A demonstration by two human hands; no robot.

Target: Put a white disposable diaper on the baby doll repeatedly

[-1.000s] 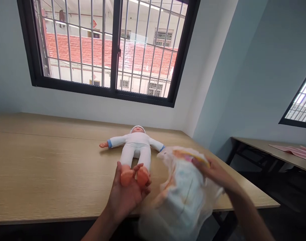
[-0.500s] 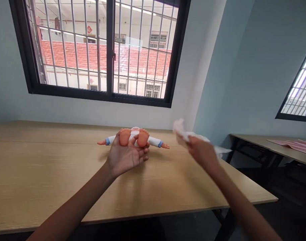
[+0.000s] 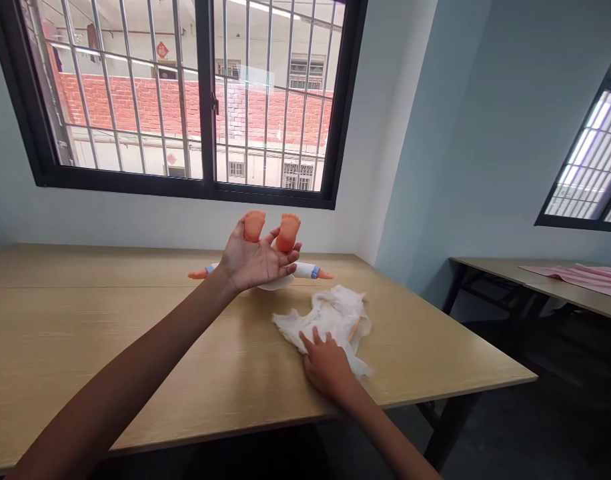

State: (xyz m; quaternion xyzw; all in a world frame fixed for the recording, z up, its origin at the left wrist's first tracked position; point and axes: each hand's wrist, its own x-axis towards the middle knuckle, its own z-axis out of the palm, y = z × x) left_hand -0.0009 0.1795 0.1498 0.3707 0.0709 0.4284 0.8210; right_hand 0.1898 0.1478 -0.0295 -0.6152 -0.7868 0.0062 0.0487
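A baby doll lies on its back on the table, its feet [image 3: 288, 232] toward me and its legs raised. My left hand [image 3: 255, 263] is closed around the lower legs, palm up, with the two soles showing above the fingers. The doll's arms in white sleeves with blue cuffs [image 3: 308, 270] stretch out to both sides. Its head and most of its body are hidden behind my left hand. To the right, a crumpled white diaper [image 3: 338, 310] lies spread on the table. My right hand [image 3: 328, 363] rests at its near edge, fingers apart and touching it.
The wooden table [image 3: 135, 373] reaches back to the wall under a barred window [image 3: 195, 100]. Its right edge drops off toward dark floor. A second table [image 3: 490, 270] at the right carries a pink striped cloth [image 3: 580, 277].
My right hand has brought the diaper down from the air onto the table and its fingers have spread. My left hand has lifted the doll's feet higher.
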